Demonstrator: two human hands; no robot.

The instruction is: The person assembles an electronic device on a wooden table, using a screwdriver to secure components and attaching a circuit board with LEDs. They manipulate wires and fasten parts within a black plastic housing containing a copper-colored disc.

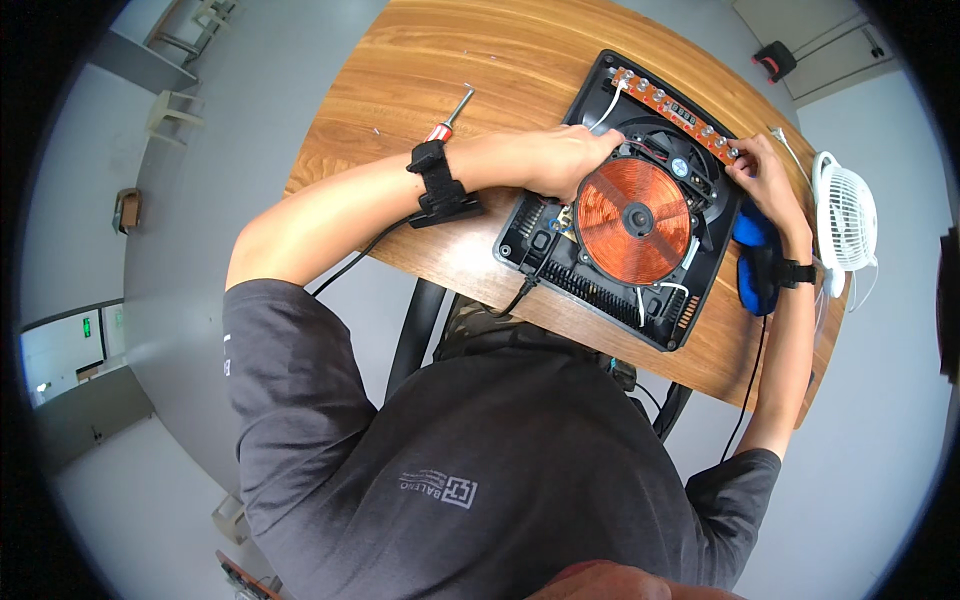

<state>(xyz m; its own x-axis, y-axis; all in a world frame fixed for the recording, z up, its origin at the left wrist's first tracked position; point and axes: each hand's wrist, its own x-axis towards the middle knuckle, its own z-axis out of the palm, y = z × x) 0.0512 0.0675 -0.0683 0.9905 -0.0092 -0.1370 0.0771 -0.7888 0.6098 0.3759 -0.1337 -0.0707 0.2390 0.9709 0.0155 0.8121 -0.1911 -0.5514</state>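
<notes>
An opened induction cooker point(516, 245) lies on the table, its black housing full of exposed parts. Its round copper coil point(612, 232) sits at the near side, with a black fan point(690, 178) beyond it. My left hand point(572, 162) rests over the left of the housing, fingers curled down beside the coil; what they grip is hidden. Along the far edge runs an orange control circuit board point(682, 115) with several round buttons and a small display. My right hand point(762, 180) pinches that board's right end between thumb and fingers. A white cable point(610, 105) reaches the board's left end.
A red-handled tool with a metal shaft point(440, 131) lies beyond my left wrist. Right of the cooker are a blue and black object point(757, 262) and a white desk fan point(846, 215). A black cable point(524, 290) meets the cooker's near side. Both wrists wear black straps.
</notes>
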